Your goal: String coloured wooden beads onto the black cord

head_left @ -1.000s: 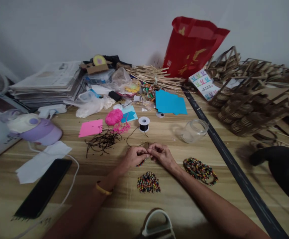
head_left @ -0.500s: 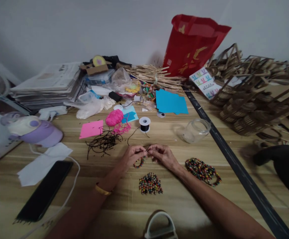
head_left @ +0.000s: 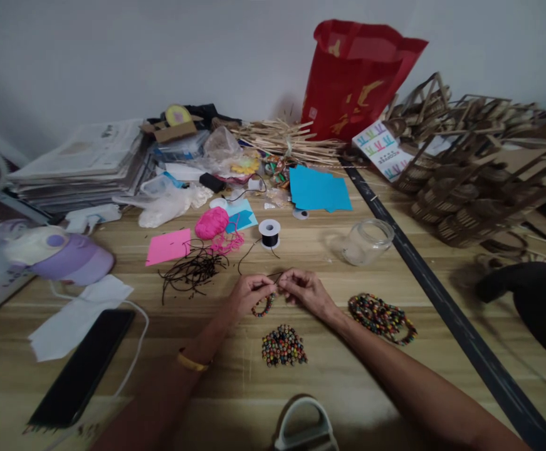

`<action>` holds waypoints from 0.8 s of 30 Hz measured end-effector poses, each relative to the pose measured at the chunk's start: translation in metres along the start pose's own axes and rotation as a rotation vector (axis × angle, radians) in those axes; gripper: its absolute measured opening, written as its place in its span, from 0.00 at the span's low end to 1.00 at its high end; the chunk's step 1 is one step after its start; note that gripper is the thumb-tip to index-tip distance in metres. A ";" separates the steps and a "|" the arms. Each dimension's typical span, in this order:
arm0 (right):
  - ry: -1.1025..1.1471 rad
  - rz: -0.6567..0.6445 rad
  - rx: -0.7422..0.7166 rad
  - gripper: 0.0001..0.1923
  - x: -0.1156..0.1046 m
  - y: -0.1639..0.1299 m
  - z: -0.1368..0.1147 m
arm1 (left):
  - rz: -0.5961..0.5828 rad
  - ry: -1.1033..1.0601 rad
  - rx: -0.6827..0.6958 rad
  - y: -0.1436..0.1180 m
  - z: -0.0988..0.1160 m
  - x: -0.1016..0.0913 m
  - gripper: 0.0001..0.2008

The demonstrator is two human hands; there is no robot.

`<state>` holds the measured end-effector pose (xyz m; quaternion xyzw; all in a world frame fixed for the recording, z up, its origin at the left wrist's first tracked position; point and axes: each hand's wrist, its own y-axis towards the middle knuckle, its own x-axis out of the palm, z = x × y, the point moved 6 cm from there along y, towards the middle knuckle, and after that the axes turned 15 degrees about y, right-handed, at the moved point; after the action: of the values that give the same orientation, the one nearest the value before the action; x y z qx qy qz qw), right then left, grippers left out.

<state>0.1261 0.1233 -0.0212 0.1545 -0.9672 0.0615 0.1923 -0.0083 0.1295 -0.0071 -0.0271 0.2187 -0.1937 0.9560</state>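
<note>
Fingers pinched, my left hand [head_left: 252, 293] grips the black cord of a small beaded bracelet [head_left: 264, 307], which hangs below the fingertips in a curve of coloured beads. Close beside it, my right hand [head_left: 306, 292] pinches the same thin black cord [head_left: 276, 274]; the exact grip between the fingertips is too small to make out. Just below the hands lies a pile of loose coloured beads [head_left: 284, 346]. Finished-looking strands of beads [head_left: 382, 318] rest in a coil near my right forearm. A white spool of black cord [head_left: 269, 234] stands beyond my hands.
Left of the spool are cut black cords [head_left: 192, 270], pink yarn [head_left: 212, 223] and pink paper [head_left: 168, 246]. A phone [head_left: 83, 368] lies at left. A glass jar [head_left: 367, 242] stands at right, before small woven baskets [head_left: 461, 207]. Scissor handles [head_left: 304, 426] show at the bottom edge.
The view has shifted slightly, moving the background a little left and up at the right side. Both hands stay together at the cord, with almost no visible movement.
</note>
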 end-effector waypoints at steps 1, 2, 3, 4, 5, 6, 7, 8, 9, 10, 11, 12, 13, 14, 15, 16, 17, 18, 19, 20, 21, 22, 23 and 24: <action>-0.004 -0.008 0.001 0.19 0.001 0.000 -0.001 | -0.001 -0.006 -0.014 0.000 0.000 0.000 0.14; -0.009 -0.015 0.003 0.18 0.002 -0.001 -0.001 | -0.001 -0.011 -0.026 0.000 0.000 0.000 0.15; -0.015 -0.020 0.005 0.18 0.003 -0.001 -0.002 | 0.003 -0.013 -0.035 -0.001 0.000 -0.001 0.16; -0.020 -0.024 0.005 0.18 0.003 -0.001 -0.002 | 0.007 -0.012 -0.040 -0.001 0.000 -0.001 0.16; -0.024 -0.029 0.003 0.18 0.004 -0.001 -0.003 | 0.008 -0.009 -0.043 -0.001 0.000 -0.001 0.17; -0.027 -0.032 0.000 0.18 0.004 -0.001 -0.003 | 0.006 -0.007 -0.043 -0.001 0.001 -0.001 0.17; -0.027 -0.032 -0.002 0.18 0.004 -0.001 -0.003 | 0.001 -0.005 -0.043 -0.002 0.001 -0.001 0.17; -0.025 -0.028 -0.006 0.18 0.004 -0.001 -0.002 | -0.006 -0.002 -0.041 -0.002 0.001 0.000 0.17; -0.022 -0.023 -0.010 0.18 0.003 -0.001 -0.002 | -0.014 0.003 -0.039 -0.002 0.000 0.000 0.17; -0.017 -0.017 -0.012 0.18 0.003 -0.001 -0.001 | -0.019 0.009 -0.036 -0.001 0.000 0.001 0.17; -0.013 -0.011 -0.013 0.18 0.002 -0.001 -0.001 | -0.021 0.016 -0.033 -0.001 -0.001 0.002 0.17; -0.010 -0.008 -0.013 0.18 0.001 -0.001 0.000 | -0.023 0.020 -0.031 -0.001 -0.001 0.002 0.16; -0.009 -0.008 -0.012 0.18 0.001 -0.001 0.000 | -0.027 0.019 -0.030 -0.001 -0.002 0.003 0.16; -0.009 -0.009 -0.011 0.18 0.001 -0.001 0.000 | -0.031 0.013 -0.031 -0.001 -0.003 0.003 0.16; -0.010 -0.010 -0.009 0.18 0.001 -0.001 0.000 | -0.036 0.005 -0.034 -0.001 -0.003 0.004 0.15; -0.010 -0.011 -0.008 0.18 0.001 -0.001 0.000 | -0.042 -0.002 -0.038 -0.001 -0.004 0.004 0.15; -0.009 -0.011 -0.006 0.18 0.001 0.000 0.000 | -0.050 -0.005 -0.040 -0.001 -0.004 0.005 0.15; -0.009 -0.009 -0.004 0.18 0.000 0.000 0.000 | -0.054 -0.005 -0.039 -0.001 -0.004 0.005 0.15; -0.008 -0.006 0.000 0.18 0.000 0.000 -0.001 | -0.055 -0.004 -0.035 -0.002 -0.003 0.005 0.15; -0.005 -0.001 0.007 0.18 -0.001 0.001 0.000 | -0.057 0.000 -0.028 -0.002 -0.003 0.005 0.14; -0.002 0.005 0.015 0.18 -0.002 0.001 0.000 | -0.060 0.004 -0.022 -0.002 -0.002 0.005 0.14; 0.004 0.012 0.023 0.19 -0.002 0.001 0.001 | -0.060 0.006 -0.017 -0.002 -0.001 0.005 0.14; 0.011 0.020 0.030 0.19 -0.003 0.002 0.002 | -0.061 0.008 -0.014 -0.002 -0.001 0.005 0.14; 0.019 0.029 0.035 0.19 -0.004 0.002 0.002 | -0.063 0.012 -0.013 -0.002 -0.001 0.005 0.13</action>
<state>0.1285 0.1259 -0.0249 0.1434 -0.9661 0.0824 0.1980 -0.0049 0.1252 -0.0095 -0.0391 0.2247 -0.2225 0.9479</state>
